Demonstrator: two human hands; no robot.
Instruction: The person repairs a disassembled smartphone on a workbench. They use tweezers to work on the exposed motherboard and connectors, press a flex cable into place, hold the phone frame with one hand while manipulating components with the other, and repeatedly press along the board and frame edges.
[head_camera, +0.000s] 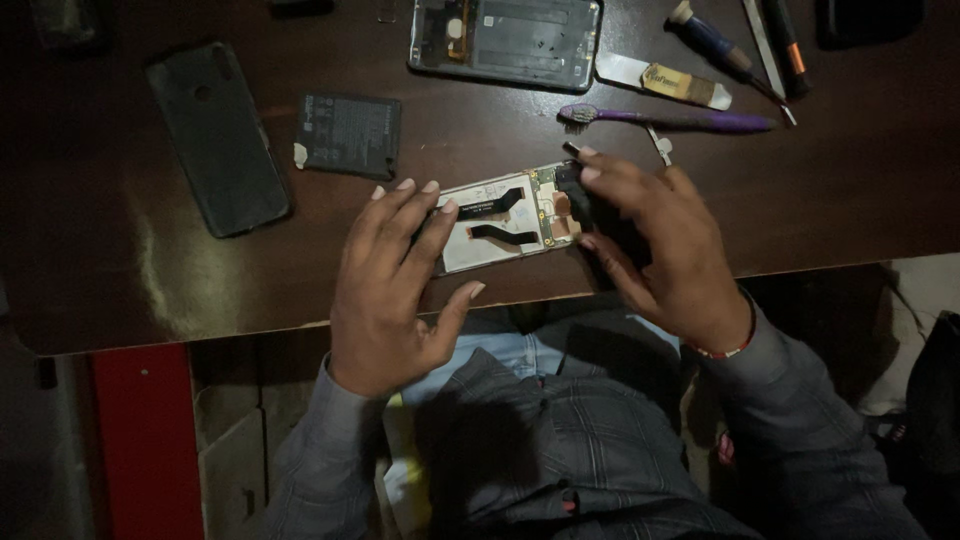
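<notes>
Left hand (395, 285) fingers spread flat on the phone (505, 218), lying lengthwise along the bench's near edge, right hand (660, 250) pinching its dark end part.

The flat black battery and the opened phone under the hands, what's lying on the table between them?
Head view: nothing lies between the battery and the opened phone, only bare dark tabletop. The left hand rests on the phone's near end.

opened phone (500, 222) ends hidden under hands, tools (770, 40) cut off
</notes>
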